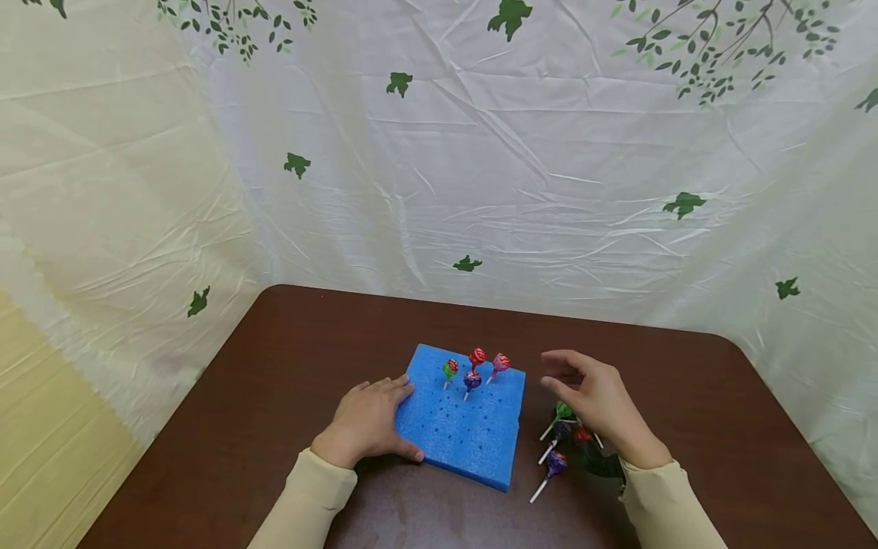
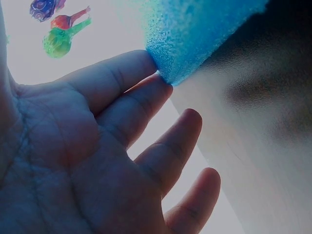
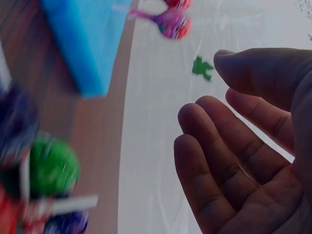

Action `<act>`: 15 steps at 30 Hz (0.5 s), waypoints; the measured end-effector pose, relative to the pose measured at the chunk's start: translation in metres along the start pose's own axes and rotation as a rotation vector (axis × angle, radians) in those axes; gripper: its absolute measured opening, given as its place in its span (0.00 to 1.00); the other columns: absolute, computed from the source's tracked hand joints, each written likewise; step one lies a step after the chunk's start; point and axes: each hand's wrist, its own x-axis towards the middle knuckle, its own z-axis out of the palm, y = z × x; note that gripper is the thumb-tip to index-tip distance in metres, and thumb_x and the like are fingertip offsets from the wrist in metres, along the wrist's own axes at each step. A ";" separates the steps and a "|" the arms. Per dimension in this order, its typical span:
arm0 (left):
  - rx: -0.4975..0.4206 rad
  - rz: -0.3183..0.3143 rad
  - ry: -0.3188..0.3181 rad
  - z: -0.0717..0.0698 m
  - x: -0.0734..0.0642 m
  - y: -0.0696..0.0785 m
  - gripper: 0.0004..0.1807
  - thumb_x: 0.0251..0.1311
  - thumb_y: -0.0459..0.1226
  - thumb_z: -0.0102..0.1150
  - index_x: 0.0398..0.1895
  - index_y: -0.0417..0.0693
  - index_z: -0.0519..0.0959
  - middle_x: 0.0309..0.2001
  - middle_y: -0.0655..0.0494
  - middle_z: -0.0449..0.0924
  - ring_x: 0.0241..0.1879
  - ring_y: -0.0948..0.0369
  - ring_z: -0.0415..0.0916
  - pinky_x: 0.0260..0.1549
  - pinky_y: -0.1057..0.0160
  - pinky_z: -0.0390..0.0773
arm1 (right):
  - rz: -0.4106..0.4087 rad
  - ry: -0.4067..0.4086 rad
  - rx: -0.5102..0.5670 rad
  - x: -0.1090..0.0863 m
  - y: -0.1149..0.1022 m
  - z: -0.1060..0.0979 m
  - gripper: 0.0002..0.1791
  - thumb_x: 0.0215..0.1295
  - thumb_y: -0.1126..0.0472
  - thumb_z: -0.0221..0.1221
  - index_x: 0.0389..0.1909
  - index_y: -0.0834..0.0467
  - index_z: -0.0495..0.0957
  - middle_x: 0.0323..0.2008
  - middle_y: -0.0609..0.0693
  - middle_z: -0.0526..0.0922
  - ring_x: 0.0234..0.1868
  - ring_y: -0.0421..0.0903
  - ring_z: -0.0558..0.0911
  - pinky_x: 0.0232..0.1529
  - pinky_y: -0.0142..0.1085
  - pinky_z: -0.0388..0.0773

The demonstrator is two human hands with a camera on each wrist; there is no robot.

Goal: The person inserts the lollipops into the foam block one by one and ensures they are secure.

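Note:
A blue foam block (image 1: 456, 450) with rows of small holes lies flat on the table. Several lollipops stand upright in its far half: a green-and-red one (image 1: 450, 367), a red one (image 1: 477, 356), a pink one (image 1: 501, 362) and a purple one (image 1: 472, 380). My left hand (image 1: 370, 418) touches the block's left edge, thumb near its near corner; in the left wrist view straight fingertips meet the foam. Above a loose pile my right hand (image 1: 595, 395) hovers, fingers loosely bent around nothing. In that pile are a green lollipop (image 1: 564, 410) and a purple lollipop (image 1: 557, 462).
A red lollipop (image 1: 582, 434) and a dark purple lollipop (image 1: 562, 430) lie in the pile too, partly shaded by the right arm. The brown table (image 1: 329, 328) ends at a white curtain (image 1: 439, 191) printed with green leaves.

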 end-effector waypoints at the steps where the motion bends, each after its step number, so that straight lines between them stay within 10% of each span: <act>1: -0.001 0.002 0.001 0.000 0.000 0.000 0.59 0.33 0.68 0.75 0.70 0.46 0.72 0.71 0.50 0.66 0.70 0.47 0.63 0.65 0.41 0.61 | 0.008 0.000 -0.014 -0.003 0.003 -0.002 0.21 0.63 0.64 0.68 0.57 0.59 0.79 0.46 0.53 0.85 0.42 0.50 0.86 0.42 0.46 0.83; 15: 0.011 -0.005 -0.002 0.001 0.000 0.001 0.59 0.33 0.68 0.75 0.70 0.47 0.71 0.71 0.51 0.66 0.70 0.47 0.63 0.65 0.42 0.61 | 0.062 0.044 -0.117 -0.029 0.039 -0.024 0.21 0.62 0.68 0.68 0.56 0.61 0.79 0.44 0.57 0.86 0.40 0.52 0.86 0.38 0.46 0.83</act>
